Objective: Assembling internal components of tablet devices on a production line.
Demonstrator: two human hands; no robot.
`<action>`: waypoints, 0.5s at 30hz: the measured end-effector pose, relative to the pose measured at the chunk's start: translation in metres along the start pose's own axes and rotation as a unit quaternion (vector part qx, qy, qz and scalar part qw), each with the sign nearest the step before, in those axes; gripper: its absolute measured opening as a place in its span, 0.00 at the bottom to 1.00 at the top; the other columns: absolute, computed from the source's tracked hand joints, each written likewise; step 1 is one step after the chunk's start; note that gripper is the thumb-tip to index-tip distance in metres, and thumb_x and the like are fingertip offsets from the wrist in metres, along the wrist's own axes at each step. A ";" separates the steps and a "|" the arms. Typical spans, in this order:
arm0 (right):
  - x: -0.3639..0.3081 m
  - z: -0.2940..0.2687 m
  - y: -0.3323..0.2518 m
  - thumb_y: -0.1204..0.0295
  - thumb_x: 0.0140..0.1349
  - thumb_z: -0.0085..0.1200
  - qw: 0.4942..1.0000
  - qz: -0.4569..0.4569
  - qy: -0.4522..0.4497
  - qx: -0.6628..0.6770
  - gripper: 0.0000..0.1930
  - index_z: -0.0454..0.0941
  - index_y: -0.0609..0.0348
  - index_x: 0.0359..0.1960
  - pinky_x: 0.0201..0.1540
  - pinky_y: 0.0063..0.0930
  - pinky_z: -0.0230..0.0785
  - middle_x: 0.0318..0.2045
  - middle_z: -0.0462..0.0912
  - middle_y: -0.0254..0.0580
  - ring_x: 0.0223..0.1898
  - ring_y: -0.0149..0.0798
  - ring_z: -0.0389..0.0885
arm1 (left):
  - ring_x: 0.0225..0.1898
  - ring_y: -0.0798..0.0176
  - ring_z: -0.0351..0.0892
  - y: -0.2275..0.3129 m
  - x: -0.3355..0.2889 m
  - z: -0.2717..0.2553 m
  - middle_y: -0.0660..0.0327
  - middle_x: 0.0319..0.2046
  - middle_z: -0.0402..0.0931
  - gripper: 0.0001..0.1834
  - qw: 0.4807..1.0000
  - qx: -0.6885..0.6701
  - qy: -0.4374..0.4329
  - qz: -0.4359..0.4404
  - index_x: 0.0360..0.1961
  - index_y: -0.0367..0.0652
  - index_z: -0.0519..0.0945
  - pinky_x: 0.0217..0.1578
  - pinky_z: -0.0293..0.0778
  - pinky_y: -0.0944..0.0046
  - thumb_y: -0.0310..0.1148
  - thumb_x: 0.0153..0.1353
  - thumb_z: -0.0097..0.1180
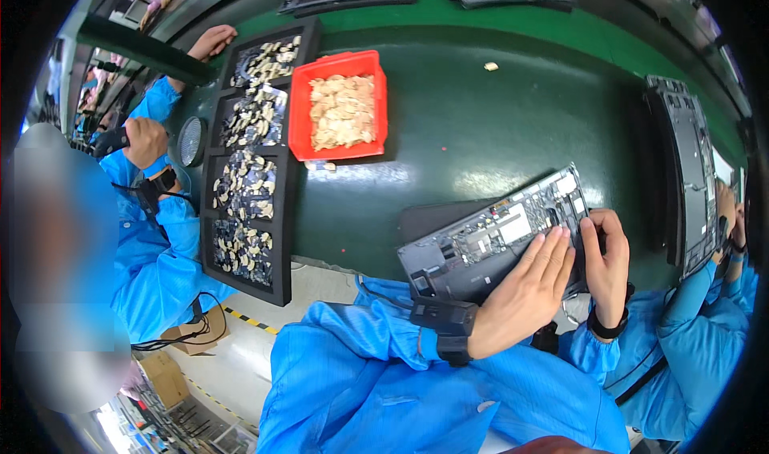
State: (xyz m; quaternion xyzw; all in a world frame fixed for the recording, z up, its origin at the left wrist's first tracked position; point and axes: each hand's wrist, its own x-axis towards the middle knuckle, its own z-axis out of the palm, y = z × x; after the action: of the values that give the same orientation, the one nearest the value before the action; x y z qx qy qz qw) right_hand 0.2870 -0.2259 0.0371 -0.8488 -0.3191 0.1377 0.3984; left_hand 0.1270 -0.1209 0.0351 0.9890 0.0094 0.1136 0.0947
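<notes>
Here at the near right of the worktop (481, 121), an uncovered laptop base (436, 258) lies slantwise, its right end angled farther away, a dark flat panel (416, 217) showing from beneath its far left side. The left hand (522, 298) comes in from the near side, laid flat with fingers extended together, over the near right part of the base. The right hand (607, 266) is just beside it at the right end, fingers bent toward the edge; whether they pinch that edge or merely rest against it, I can't tell. The two hands are close, and the base's left end reaches well out past the left hand.

Now, how should this one handle? Stiff and flat, I'd judge, fairly light for its breadth, with smooth casing that could slip a little. The exposed circuit board (493, 234) looks like the fragile part, so the outer rims at both short ends seem the safest hold, palms clear of the components. Farther left, well apart from both hands, sits a red bin (380, 105) of pale, flat pieces.
</notes>
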 end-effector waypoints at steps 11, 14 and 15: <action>-0.017 -0.025 -0.019 0.74 0.80 0.51 0.926 0.111 -0.080 0.351 0.02 0.75 0.57 0.48 0.48 0.19 0.71 0.42 0.85 0.31 0.44 0.22 0.79 | 0.80 0.43 0.59 -0.016 -0.010 -0.029 0.39 0.74 0.67 0.39 0.962 -0.244 0.120 0.025 0.71 0.31 0.73 0.80 0.51 0.41 0.41 0.61 0.57; -0.019 -0.037 -0.052 0.74 0.79 0.51 0.938 0.099 -0.055 0.329 0.02 0.74 0.57 0.46 0.50 0.19 0.70 0.43 0.85 0.32 0.45 0.22 0.79 | 0.82 0.45 0.54 -0.015 -0.013 -0.035 0.43 0.77 0.62 0.42 0.976 -0.188 0.111 0.020 0.73 0.32 0.70 0.80 0.48 0.41 0.44 0.60 0.58; -0.017 -0.038 -0.062 0.74 0.79 0.51 0.941 0.090 -0.061 0.321 0.02 0.74 0.57 0.46 0.50 0.19 0.69 0.43 0.85 0.32 0.44 0.22 0.78 | 0.82 0.45 0.55 -0.015 -0.013 -0.039 0.43 0.78 0.62 0.40 0.980 -0.163 0.112 0.007 0.73 0.32 0.71 0.80 0.48 0.41 0.43 0.61 0.57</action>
State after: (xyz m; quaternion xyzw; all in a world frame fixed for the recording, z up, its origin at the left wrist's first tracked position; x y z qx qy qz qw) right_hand 0.2664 -0.2296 0.1087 -0.6912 -0.2036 0.3194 0.6155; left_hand 0.1052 -0.0998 0.0667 0.9412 -0.0052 0.2246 0.2525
